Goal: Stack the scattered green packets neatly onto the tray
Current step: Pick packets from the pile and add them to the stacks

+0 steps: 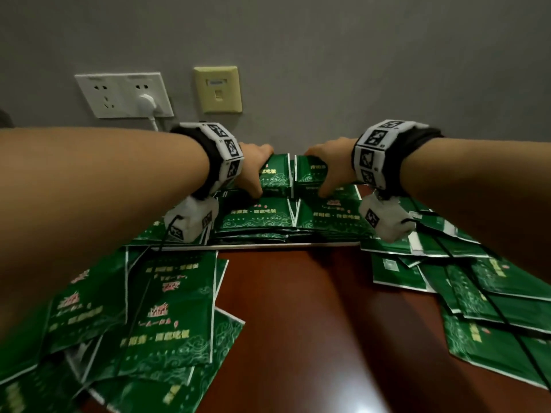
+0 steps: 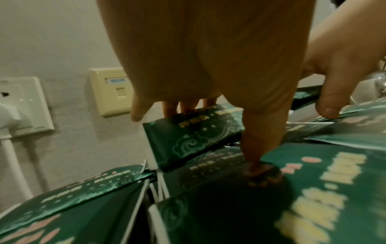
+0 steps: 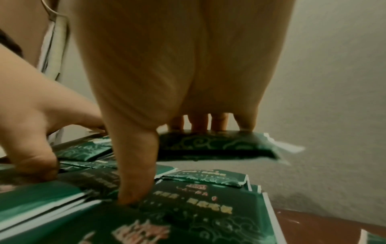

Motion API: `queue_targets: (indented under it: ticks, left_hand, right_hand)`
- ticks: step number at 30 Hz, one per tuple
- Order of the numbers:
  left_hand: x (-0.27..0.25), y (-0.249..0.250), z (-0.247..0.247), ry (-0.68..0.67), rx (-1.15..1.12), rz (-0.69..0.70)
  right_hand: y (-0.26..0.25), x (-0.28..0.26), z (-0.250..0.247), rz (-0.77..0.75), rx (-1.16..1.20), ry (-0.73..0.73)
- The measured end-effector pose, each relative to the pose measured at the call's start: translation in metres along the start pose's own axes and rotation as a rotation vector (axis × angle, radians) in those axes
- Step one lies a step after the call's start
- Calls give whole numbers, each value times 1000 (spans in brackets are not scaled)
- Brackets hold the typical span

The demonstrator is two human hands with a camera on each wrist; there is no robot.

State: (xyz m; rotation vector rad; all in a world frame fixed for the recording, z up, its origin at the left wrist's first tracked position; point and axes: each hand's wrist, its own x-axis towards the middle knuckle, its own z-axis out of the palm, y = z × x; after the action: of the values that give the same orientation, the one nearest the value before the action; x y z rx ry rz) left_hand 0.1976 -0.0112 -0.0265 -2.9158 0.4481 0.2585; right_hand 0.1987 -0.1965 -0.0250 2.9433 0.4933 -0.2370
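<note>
Green packets (image 1: 253, 217) lie in four side-by-side stacks on a flat tray whose pale front edge (image 1: 286, 245) shows near the wall. My left hand (image 1: 255, 171) grips the rear left stack (image 2: 192, 132), fingers curled over its far edge and thumb (image 2: 254, 158) pressed down at its near edge. My right hand (image 1: 326, 171) grips the rear right stack (image 3: 219, 145) the same way, with its thumb (image 3: 133, 189) on the packets in front. The far ends of both stacks are tilted up. Loose packets are heaped at the left (image 1: 167, 308) and right (image 1: 492, 293).
The grey wall stands right behind the tray, with a white socket plate (image 1: 123, 95), a plug (image 1: 147, 104) in it and a beige data socket (image 1: 217, 89). Brown tabletop (image 1: 313, 323) shows between the two heaps. Black wrist-camera cables trail over the loose packets.
</note>
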Motion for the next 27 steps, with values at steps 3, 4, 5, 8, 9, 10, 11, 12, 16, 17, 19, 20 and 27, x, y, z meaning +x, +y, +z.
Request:
queue_targets:
  ticks: [3,4,5,8,9,10,11,12,16,17,19,20,27]
  left_hand:
    - [7,2,-1,0,14,-51]
    - [6,2,-3,12,20,-79]
    - [5,2,-6,18,22,-99]
    - [-6,9,-16,20,32,-95]
    - [-11,13,-19,29,52,-89]
    - [-18,19,-21,42,81,-81]
    - [-25,25,-24,58,105,-71]
    - [-33,33,-26,69,123,-59]
    - [-71,88,-29,86,156,54]
    - [-82,106,-27,86,161,95]
    - [-104,143,-21,94,171,189]
    - [-113,163,-17,99,177,242]
    - [-172,325,10,104,55,563]
  right_hand:
    - [1,6,1,18,-43,7]
    - [2,6,1,25,-57,16]
    - [3,4,1,24,-56,19]
    - [10,-14,1,17,-40,10]
    - [13,-24,1,20,-49,16]
    - [16,-35,1,21,-60,27]
    - [18,-48,1,22,-67,37]
    - [20,-60,2,30,-69,43]
    - [33,-134,8,51,-37,41]
    - [39,-159,11,61,-4,47]
    - [52,-209,19,100,63,53]
    - [60,-234,25,138,75,47]
    - [137,-426,98,544,120,-78]
